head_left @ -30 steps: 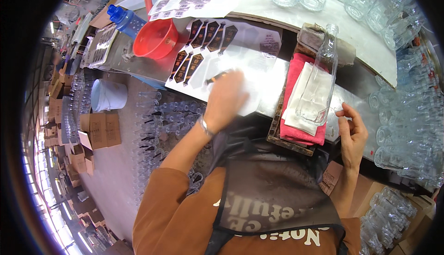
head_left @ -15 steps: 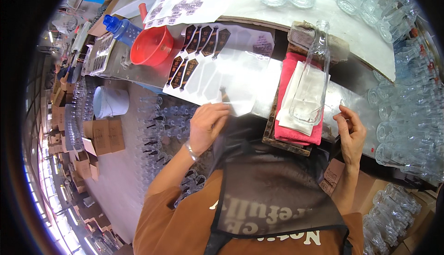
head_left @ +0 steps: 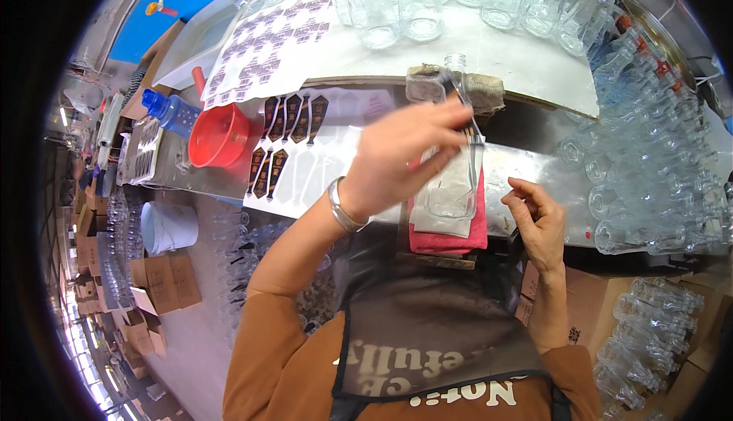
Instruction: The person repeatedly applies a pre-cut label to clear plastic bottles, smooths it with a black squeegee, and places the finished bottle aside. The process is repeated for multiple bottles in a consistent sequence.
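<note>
Right hand [head_left: 538, 219] low, fingers curled, pinching nothing seen. Left hand [head_left: 397, 165] raised, fingertips pinching small label, hard to see, over clear bottle [head_left: 456, 169]. Bottle lies between hands on red cloth [head_left: 447, 234]. Sticker sheet [head_left: 294, 142] left of left hand. Red funnel [head_left: 217, 135] farther left.

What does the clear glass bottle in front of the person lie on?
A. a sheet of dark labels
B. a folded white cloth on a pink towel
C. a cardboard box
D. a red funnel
B: the clear glass bottle lies on a folded white cloth spread over a pink towel, with the left hand over it.
</note>
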### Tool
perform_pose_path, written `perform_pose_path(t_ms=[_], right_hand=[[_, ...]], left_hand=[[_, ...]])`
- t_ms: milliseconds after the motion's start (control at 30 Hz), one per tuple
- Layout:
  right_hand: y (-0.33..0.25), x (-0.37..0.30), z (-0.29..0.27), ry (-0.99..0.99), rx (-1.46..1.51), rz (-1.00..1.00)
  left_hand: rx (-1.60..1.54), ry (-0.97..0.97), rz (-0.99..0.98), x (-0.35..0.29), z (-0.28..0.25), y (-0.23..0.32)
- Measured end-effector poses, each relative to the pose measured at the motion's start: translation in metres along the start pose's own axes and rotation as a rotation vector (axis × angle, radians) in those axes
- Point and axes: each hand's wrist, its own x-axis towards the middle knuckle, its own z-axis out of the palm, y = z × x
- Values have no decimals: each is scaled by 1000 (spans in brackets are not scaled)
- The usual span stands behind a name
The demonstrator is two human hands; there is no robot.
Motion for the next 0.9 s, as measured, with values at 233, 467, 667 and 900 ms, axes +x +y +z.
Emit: perform_pose_path(t_ms=[233, 467, 667, 900], right_hand=[[7, 5, 2, -30, 54, 54], [-24, 49, 26, -250, 200, 174], [-31, 51, 44, -220, 164, 84], [-29, 49, 46, -200, 205, 95]], left_hand=[[16, -320, 66, -28, 3, 2], [-65, -75, -261, -26, 20, -6], [11, -100, -326, -26, 31, -16], [-15, -102, -341, -24, 32, -17]])
